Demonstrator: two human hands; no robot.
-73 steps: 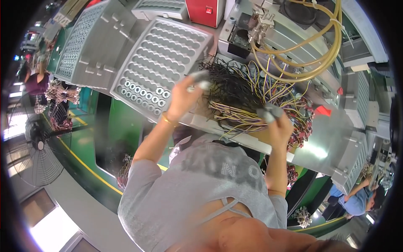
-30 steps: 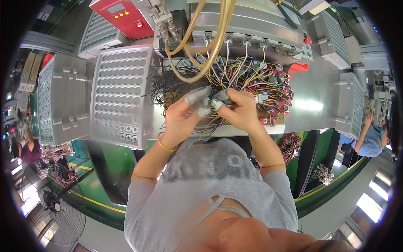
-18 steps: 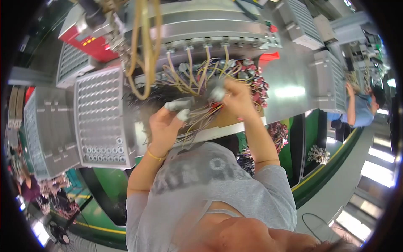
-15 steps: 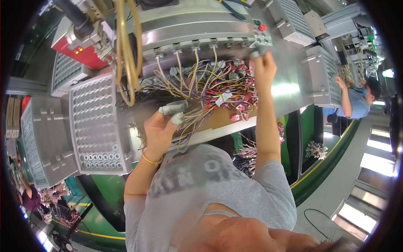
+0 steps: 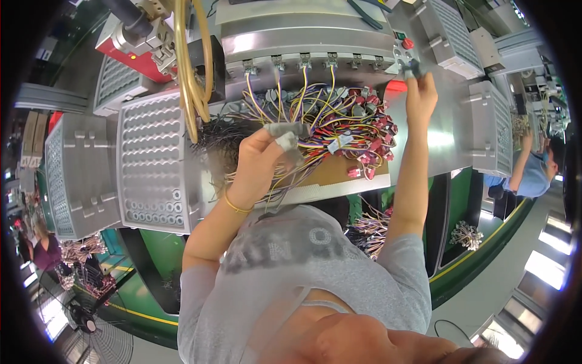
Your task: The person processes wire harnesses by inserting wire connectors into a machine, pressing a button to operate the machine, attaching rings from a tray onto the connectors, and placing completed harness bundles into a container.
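Note:
My left hand (image 5: 254, 167) reaches over the near side of a heap of wire harnesses (image 5: 339, 124), with grey covers on its thumb and forefinger. Those two fingers stretch out to the right, apart and blurred, with nothing plainly held between them. Off to the right, my raised right hand (image 5: 421, 94) is beside the small control panel. Its fingers are pinched together, and a dark grey piece shows at the tips; I cannot tell whether this is a held part or a finger cover. Several yellow and white wires (image 5: 304, 79) hang from a row of metal clamps (image 5: 305, 60) into the heap.
A metal fixture (image 5: 309, 36) spans the back, with a red button (image 5: 407, 43) at its right. Hoses (image 5: 183, 73) hang at the left beside a red machine (image 5: 130, 57). Grey trays (image 5: 151, 164) stand at left, others at right. A co-worker (image 5: 533, 167) sits far right. Pliers (image 5: 365, 15) lie at the back.
The whole view has shifted, so the bench appears further right. My left hand has moved right over the wires, its thumb and forefinger closer together. My right hand remains near the control panel.

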